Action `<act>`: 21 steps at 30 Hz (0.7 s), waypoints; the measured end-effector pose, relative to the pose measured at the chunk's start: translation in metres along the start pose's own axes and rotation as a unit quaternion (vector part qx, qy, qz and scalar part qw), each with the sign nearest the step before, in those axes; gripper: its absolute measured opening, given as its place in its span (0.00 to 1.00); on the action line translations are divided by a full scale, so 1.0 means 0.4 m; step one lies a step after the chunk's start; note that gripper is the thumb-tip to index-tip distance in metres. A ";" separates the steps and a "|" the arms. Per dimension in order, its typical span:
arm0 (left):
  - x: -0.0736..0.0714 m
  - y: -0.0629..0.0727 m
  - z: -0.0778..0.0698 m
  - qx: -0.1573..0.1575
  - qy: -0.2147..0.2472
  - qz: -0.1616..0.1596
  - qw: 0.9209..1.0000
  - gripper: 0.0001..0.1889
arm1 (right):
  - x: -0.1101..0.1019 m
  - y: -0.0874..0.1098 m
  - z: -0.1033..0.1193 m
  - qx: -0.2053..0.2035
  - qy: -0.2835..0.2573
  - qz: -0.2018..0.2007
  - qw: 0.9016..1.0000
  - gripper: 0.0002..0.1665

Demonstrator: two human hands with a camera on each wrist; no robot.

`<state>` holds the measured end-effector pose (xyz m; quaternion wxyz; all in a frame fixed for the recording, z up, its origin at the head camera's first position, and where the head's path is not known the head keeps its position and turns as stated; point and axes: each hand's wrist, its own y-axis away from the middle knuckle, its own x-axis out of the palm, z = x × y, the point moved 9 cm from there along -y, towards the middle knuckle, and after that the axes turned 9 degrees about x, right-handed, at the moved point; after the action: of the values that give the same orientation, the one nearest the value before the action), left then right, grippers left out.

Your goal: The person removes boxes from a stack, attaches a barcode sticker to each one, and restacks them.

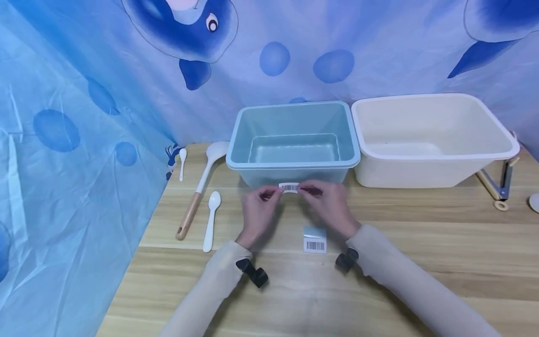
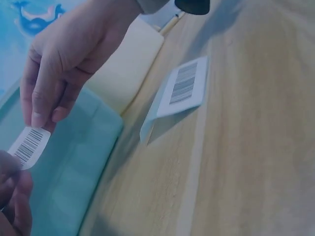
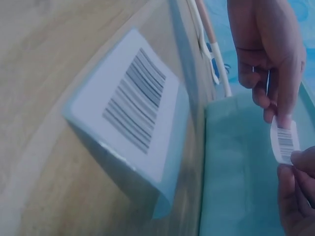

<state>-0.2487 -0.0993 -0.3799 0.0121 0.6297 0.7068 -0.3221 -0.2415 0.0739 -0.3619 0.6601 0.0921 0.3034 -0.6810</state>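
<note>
Both hands pinch a small white barcode sticker by its opposite ends, just in front of the blue-green plastic bin. My left hand has the left end between thumb and finger, and my right hand the right end. In the right wrist view the sticker bends slightly between the two hands, its bars facing out. Behind it the front wall of the bin fills the view. A second barcode sticker on pale blue backing lies on the table below the hands, its backing folded up at one end.
A white bin stands right of the blue-green one. On the left lie a large ladle with a wooden handle, a white spoon and a tiny spoon. A folding metal tool and a small ring lie at the right.
</note>
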 end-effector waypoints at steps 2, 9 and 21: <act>0.002 -0.009 0.002 0.014 -0.011 -0.006 1.000 0.05 | 0.005 -0.004 -0.002 -0.002 0.002 -0.002 1.000 0.11; 0.013 -0.025 0.012 0.027 -0.030 -0.026 0.999 0.06 | 0.011 -0.014 -0.010 0.001 -0.005 -0.006 1.000 0.13; 0.021 -0.037 0.030 -0.004 -0.052 -0.055 0.997 0.08 | 0.012 -0.018 -0.008 -0.001 0.000 -0.018 1.000 0.13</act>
<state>-0.2684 -0.0975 -0.3862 0.0340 0.5724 0.7398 -0.3520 -0.2499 0.0711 -0.3650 0.6482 0.0859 0.3054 -0.6923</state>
